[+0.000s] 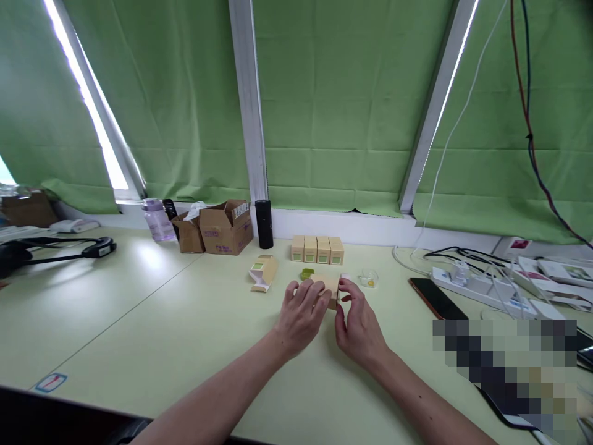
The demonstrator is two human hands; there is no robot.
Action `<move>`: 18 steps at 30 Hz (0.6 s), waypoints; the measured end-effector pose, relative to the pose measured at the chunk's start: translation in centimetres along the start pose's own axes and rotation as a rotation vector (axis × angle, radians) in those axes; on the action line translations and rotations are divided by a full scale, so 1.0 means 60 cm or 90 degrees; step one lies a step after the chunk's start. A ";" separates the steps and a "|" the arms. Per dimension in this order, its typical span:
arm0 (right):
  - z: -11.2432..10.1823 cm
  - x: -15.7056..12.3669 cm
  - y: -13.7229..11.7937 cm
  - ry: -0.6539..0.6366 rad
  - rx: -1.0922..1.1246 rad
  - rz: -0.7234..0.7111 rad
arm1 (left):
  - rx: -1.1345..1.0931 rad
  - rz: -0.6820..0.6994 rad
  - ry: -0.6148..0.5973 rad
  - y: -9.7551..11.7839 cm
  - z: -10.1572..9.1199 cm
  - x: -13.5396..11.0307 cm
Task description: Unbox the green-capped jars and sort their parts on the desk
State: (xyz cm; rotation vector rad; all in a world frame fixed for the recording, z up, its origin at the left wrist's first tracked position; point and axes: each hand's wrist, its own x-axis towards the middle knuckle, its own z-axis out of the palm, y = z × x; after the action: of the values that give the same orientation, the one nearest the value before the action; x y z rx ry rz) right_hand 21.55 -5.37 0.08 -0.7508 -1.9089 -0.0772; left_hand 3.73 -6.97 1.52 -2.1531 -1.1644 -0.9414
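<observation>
A small tan carton [330, 284] lies on the table in front of me. My left hand [303, 312] wraps over its left side and top, fingers bent around it. At the carton's right end, the thumb and fingers of my right hand [359, 321] grip the dark-looking edge, perhaps a flap. Just behind my left fingers sits a small green object [306, 274], partly hidden. A clear little cup [369, 279] with something yellow in it stands beyond my right hand. To the left, another tan carton [263, 272] lies with its end flaps open.
Several closed tan cartons [317, 250] stand in a row behind my hands. Farther left are a black cylinder [264, 224], brown cardboard boxes [227, 228] and a lilac bottle [158, 219]. On the right lie a phone [438, 298], a power strip [482, 290] and tangled cables.
</observation>
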 end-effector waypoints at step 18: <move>-0.012 0.004 0.011 -0.015 0.061 0.109 | -0.177 -0.090 -0.045 -0.008 0.007 0.008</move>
State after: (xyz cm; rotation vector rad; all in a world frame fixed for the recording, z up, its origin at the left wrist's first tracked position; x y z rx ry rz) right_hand 22.43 -5.01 0.47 -0.8504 -1.8492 0.1294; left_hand 3.63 -6.22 1.69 -2.3620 -1.2982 -1.1567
